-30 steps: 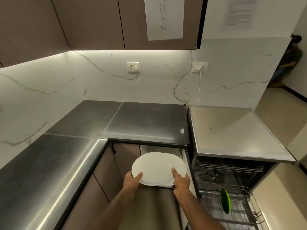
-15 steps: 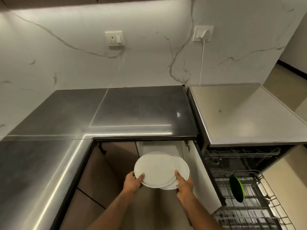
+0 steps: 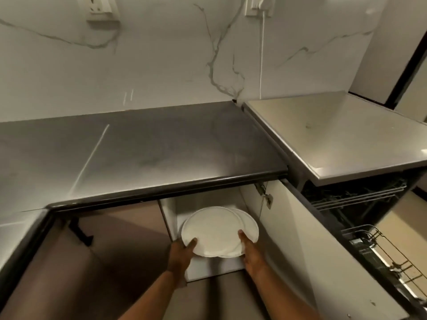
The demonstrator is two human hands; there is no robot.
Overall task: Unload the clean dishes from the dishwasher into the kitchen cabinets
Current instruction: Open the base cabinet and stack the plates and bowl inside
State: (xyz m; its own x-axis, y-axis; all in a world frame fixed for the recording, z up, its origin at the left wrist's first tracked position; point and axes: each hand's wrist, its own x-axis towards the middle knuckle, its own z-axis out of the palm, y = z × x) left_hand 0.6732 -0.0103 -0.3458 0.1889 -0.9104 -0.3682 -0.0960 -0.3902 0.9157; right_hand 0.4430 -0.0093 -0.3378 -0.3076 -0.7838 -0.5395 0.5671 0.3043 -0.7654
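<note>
Seen from above, a person's two bare forearms reach up from the bottom centre of the frame. The left hand (image 3: 181, 251) grips the lower left rim of a stack of white plates (image 3: 212, 229), with its thumb lying on the top plate's face. The right hand (image 3: 250, 249) holds the lower right rim the same way, thumb on top and the other fingers hidden beneath. There look to be two plates, the lower one shifted a little to the right so its edge peeks out.

The plates sit just below the centre of the frame, at the mouth of an open lower cabinet (image 3: 208, 269) with a pale interior. Whether they touch its floor cannot be told. The cabinet door (image 3: 307, 245) swings open to the right, with a metal hinge near its top corner.

Above the cabinet, a dark, glossy desk (image 3: 143, 148) runs across the middle of the frame and bends down the left side. Behind it is a white marble wall with grey veins, carrying a socket (image 3: 99, 8) at the upper left and a plug with a white cord (image 3: 261, 54) at the upper centre.

At the right stands the open dishwasher (image 3: 346, 135), with a wire rack (image 3: 388, 257) pulled out at the lower right.
</note>
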